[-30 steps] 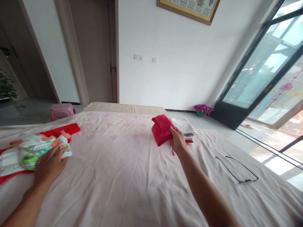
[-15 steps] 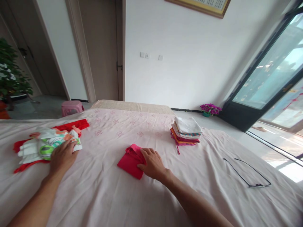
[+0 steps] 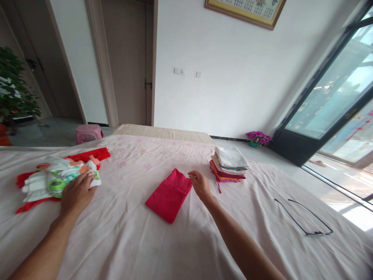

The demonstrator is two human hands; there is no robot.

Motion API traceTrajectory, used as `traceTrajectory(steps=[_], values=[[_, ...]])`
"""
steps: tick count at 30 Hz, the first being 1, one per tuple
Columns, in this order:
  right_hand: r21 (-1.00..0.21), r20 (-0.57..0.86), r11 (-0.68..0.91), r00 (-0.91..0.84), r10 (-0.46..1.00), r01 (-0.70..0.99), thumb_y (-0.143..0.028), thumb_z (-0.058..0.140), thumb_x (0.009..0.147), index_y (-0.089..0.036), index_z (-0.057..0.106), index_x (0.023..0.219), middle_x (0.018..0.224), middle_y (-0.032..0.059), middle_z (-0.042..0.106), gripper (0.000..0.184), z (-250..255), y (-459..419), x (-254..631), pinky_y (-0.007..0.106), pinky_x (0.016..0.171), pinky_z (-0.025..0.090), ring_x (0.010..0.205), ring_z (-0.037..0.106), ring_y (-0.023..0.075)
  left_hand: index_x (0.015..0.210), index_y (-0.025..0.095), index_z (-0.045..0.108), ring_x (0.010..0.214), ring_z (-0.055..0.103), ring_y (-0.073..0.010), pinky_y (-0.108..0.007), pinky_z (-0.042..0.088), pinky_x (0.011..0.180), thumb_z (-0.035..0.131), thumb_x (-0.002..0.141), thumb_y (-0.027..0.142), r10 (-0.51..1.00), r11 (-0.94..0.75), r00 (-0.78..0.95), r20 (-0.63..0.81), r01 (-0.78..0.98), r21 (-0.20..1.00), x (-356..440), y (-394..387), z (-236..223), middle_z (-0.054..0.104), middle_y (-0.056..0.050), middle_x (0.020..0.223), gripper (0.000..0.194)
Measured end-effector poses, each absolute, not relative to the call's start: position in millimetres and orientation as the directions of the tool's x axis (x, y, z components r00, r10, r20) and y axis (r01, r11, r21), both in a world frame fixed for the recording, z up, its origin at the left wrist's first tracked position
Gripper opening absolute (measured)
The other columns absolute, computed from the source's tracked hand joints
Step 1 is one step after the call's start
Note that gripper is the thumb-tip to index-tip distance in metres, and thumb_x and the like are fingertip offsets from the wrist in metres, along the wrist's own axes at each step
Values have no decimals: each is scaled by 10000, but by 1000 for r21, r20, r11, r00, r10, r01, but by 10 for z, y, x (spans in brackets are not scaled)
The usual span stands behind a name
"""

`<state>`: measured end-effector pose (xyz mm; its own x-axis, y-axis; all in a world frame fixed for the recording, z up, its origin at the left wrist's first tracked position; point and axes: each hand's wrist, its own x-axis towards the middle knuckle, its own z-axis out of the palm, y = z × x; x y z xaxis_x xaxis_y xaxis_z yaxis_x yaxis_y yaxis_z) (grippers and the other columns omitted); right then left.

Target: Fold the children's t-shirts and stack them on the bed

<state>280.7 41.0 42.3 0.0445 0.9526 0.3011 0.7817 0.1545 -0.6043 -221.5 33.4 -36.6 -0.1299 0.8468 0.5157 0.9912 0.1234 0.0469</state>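
Observation:
A folded red garment (image 3: 169, 197) lies flat on the pale bedsheet in front of me. At its far right corner is my right hand (image 3: 200, 184), fingers curled together and pinching the edge. On the left, a loose heap of clothes holds a white garment with a green print (image 3: 55, 186) on top of bright red cloth (image 3: 100, 154). My left hand (image 3: 78, 191) rests on the right side of this heap, fingers stretched out and flat on the fabric.
A neat stack of folded clothes (image 3: 230, 165), white on top, stands to the right. Black-framed glasses (image 3: 319, 233) lie on the patterned bedsheet (image 3: 131, 241). Beyond the bed are a pink stool (image 3: 89, 133) and purple flowers (image 3: 258, 138) in a green pot.
My right hand has moved up and to the right. The red garment's folded-over part is now opened out toward that hand. My left hand stays on the heap.

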Motion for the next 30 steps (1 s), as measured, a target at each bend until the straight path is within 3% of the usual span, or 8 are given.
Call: traceTrajectory(steps=[7, 10, 13, 15, 17, 22, 25, 30], values=[[-357, 76, 225, -212, 974, 906, -351, 617, 835, -214, 704, 953, 979, 66, 696, 201, 424, 60, 2408, 280, 737, 397, 925, 626, 220, 1227, 143, 569, 1265, 505, -252, -350, 348, 1060, 455, 931, 301, 838, 110, -124, 532, 992, 57, -2199, 318, -358, 548, -132, 1389, 355], [-549, 12, 229, -267, 964, 804, -289, 573, 866, -179, 706, 832, 848, 54, 684, 176, 604, -25, 2244, 272, 708, 401, 833, 621, 193, 1224, 155, 569, 1271, 504, -249, -344, 345, 1062, 447, 932, 305, 842, 120, -129, 524, 991, 52, -2207, 318, -366, 547, -125, 1392, 350], [-894, -27, 244, -589, 808, 376, -408, 535, 925, -168, 718, 1035, 906, 56, 702, 321, 833, -120, 2131, 268, 731, 455, 858, 636, 181, 1237, 153, 563, 1268, 504, -250, -346, 347, 1062, 442, 933, 310, 845, 117, -129, 519, 992, 57, -2207, 312, -363, 545, -126, 1395, 363], [-973, 45, 190, -700, 713, 130, -471, 529, 933, -169, 688, 1166, 978, 66, 713, 413, 924, -134, 2114, 283, 779, 487, 899, 648, 179, 1251, 156, 554, 1277, 497, -250, -347, 343, 1070, 457, 926, 312, 849, 114, -137, 511, 990, 77, -2200, 302, -351, 540, -123, 1404, 372], [-966, 94, 228, -649, 755, 126, -442, 580, 908, -169, 692, 1165, 979, 68, 719, 392, 928, -82, 2166, 293, 791, 502, 885, 657, 175, 1252, 160, 551, 1285, 491, -250, -348, 338, 1078, 472, 919, 314, 856, 114, -152, 494, 988, 105, -2191, 290, -335, 532, -118, 1417, 375], [-605, 129, 507, -553, 823, 614, -120, 622, 787, -227, 747, 1042, 1000, 38, 730, 303, 703, 100, 2494, 314, 856, 490, 934, 655, 186, 1232, 107, 575, 1282, 500, -305, -401, 346, 1057, 436, 913, 288, 845, 56, -143, 515, 982, 181, -2172, 275, -314, 534, -156, 1406, 392], [-390, 127, 643, -653, 747, 660, -64, 641, 741, -274, 740, 1086, 1092, 26, 712, 416, 577, 79, 2600, 316, 956, 441, 1071, 610, 192, 1219, 80, 586, 1257, 518, -345, -441, 360, 1023, 429, 898, 276, 833, 31, -141, 535, 978, 208, -2152, 267, -311, 547, -189, 1377, 408], [-259, 143, 641, -627, 765, 723, -143, 623, 835, -234, 753, 944, 992, 39, 719, 193, 482, 10, 2478, 302, 904, 429, 997, 601, 194, 1200, 49, 603, 1262, 514, -372, -470, 358, 1007, 422, 871, 269, 827, -9, -133, 546, 969, 248, -2098, 223, -241, 558, -209, 1353, 436]])
